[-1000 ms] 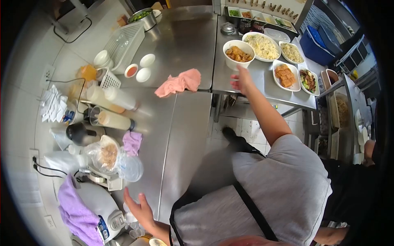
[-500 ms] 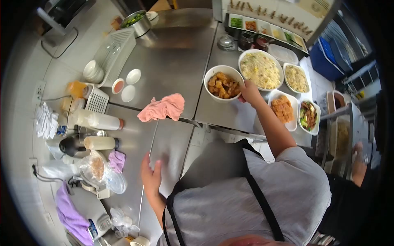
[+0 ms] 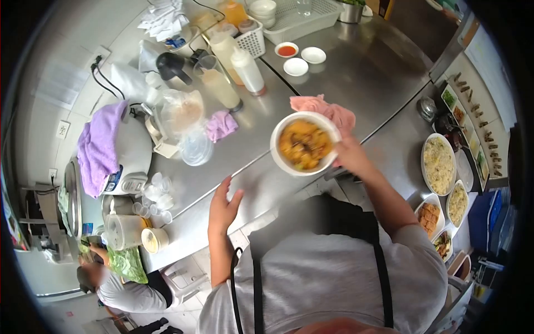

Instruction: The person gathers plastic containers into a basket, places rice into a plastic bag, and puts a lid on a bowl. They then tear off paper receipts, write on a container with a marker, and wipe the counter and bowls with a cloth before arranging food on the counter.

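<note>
My right hand point(image 3: 351, 153) grips the right side of a white bowl point(image 3: 278, 158), holding it up over the steel counter's front edge. Inside is orange-brown food point(image 3: 305, 146) in pieces, slightly blurred. Just behind the bowl, and partly hidden by it, a crumpled pink cloth point(image 3: 325, 108) lies on the counter. My left hand point(image 3: 224, 206) is empty, thumb and fingers apart, near the counter's front edge to the left of the bowl.
Fried rice point(image 3: 438, 166) and other dishes stand on the right counter. Small white dishes point(image 3: 296, 67), squeeze bottles point(image 3: 247, 72), a purple cloth point(image 3: 221, 126) and plastic lids point(image 3: 196, 148) are on the main counter. A rice cooker point(image 3: 133, 161) stands left. Another person point(image 3: 133, 292) sits lower left.
The view has swung left, away from the dishes on the right. My right hand has carried the bowl from beside the fried rice to in front of the pink cloth. My left hand stays open.
</note>
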`<state>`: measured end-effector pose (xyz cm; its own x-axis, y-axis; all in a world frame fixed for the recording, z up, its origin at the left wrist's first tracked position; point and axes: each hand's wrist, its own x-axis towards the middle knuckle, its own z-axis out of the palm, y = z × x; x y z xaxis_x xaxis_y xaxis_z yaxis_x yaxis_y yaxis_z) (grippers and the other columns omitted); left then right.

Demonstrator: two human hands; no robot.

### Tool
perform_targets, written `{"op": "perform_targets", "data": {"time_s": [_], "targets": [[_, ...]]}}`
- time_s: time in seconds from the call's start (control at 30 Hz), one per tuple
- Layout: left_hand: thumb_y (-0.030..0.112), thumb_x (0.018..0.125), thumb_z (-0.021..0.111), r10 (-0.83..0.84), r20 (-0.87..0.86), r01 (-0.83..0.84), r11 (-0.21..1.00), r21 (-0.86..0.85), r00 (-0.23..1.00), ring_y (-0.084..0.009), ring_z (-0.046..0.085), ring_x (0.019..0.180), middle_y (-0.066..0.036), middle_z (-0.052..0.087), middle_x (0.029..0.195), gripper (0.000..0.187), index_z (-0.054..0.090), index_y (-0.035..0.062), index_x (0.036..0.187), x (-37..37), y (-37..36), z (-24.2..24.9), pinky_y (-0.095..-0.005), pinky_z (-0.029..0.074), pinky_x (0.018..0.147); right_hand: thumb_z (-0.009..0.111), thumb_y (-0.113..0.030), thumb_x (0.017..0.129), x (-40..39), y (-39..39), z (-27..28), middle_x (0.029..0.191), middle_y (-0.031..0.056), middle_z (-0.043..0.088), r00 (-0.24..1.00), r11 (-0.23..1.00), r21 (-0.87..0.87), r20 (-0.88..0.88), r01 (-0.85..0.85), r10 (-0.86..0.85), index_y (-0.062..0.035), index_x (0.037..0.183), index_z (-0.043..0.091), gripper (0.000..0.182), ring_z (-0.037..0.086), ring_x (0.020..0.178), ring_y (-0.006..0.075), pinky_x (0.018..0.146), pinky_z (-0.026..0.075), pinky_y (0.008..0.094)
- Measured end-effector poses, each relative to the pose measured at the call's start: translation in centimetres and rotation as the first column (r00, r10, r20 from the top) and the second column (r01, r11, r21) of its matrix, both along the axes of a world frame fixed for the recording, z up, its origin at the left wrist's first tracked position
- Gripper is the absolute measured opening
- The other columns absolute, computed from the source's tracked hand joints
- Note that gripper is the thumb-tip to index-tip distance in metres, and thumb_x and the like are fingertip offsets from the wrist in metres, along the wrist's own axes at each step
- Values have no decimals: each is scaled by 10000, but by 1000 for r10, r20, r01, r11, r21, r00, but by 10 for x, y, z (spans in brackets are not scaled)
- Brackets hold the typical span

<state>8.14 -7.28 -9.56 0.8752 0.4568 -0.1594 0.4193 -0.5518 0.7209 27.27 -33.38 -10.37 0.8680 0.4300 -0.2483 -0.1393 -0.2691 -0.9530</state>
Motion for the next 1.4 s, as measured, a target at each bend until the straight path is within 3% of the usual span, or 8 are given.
{"op": "perform_targets", "data": {"time_s": [0.43, 0.57, 0.63, 0.67, 0.73, 0.9, 1.2, 1.4], "targets": [[422, 840, 336, 434, 16, -418, 876, -239, 901, -216, 512, 823, -192, 465, 1069, 614, 202, -10, 1254, -121, 116, -21, -293, 418, 681, 442, -115, 760, -104, 268, -49, 628, 81, 534, 644, 685, 168, -242, -709, 726, -6, 1044, 394, 308, 499, 429, 144, 357, 403, 276], [447, 837, 325, 446, 14, -435, 877, -203, 895, -247, 507, 849, -216, 442, 1092, 636, 190, -10, 1258, -121, 136, -23, -299, 419, 707, 510, -250, 772, -48, 268, -101, 801, 121, 548, 868, 839, 247, 18, -485, 496, -8, 1094, 410, 415, 536, 646, 146, 524, 452, 292], [398, 848, 336, 467, -18, -461, 865, -198, 884, -297, 504, 891, -244, 434, 1098, 592, 200, -13, 1251, -121, 146, -19, -323, 411, 744, 518, -227, 764, 12, 202, -116, 804, 118, 555, 724, 975, -25, 665, -221, 181, -61, 1103, 427, 388, 543, 666, 195, 595, 449, 326], [383, 848, 345, 445, 8, -444, 894, -59, 896, -307, 496, 915, -252, 431, 1102, 579, 210, -14, 1246, -117, 146, -10, -329, 402, 763, 538, -215, 731, 47, 176, -123, 775, 119, 566, 991, 987, 135, 120, -81, 65, -98, 1062, 474, 357, 549, 722, 228, 657, 436, 352], [354, 848, 363, 398, 53, -399, 890, 222, 916, -325, 481, 964, -268, 424, 1110, 552, 229, -16, 1236, -105, 136, 28, -342, 383, 801, 575, -155, 632, 56, 94, -28, 787, 97, 555, 581, 759, -568, 750, 318, 317, -107, 960, 530, 334, 530, 771, 242, 719, 402, 395], [278, 841, 395, 188, 280, -271, 916, 297, 942, -294, 422, 1061, -225, 435, 1131, 450, 355, -29, 1167, -41, 114, 92, -327, 316, 885, 593, -177, 624, 76, 14, -65, 1030, 104, 476, 755, 539, -784, 546, 307, 363, -122, 995, 503, 385, 530, 830, 259, 777, 396, 408], [275, 833, 421, -236, 404, 192, 970, 148, 884, -189, 497, 855, -118, 542, 946, 369, 476, -22, 1044, 164, 15, 214, -299, 382, 761, 581, -235, 661, 156, -80, -65, 806, 105, 561, 929, 741, -582, -72, -335, 363, -86, 838, 560, 233, 563, 726, 205, 559, 451, 340], [426, 778, 441, -296, 373, -36, 739, 672, 879, -304, 541, 853, -203, 565, 898, 496, 509, -2, 1018, 308, -15, 320, -345, 400, 761, 592, -321, 665, 214, -115, -32, 838, 79, 572, 762, 530, -579, -283, -620, 582, -87, 878, 580, 316, 551, 754, 185, 603, 440, 329]]}}
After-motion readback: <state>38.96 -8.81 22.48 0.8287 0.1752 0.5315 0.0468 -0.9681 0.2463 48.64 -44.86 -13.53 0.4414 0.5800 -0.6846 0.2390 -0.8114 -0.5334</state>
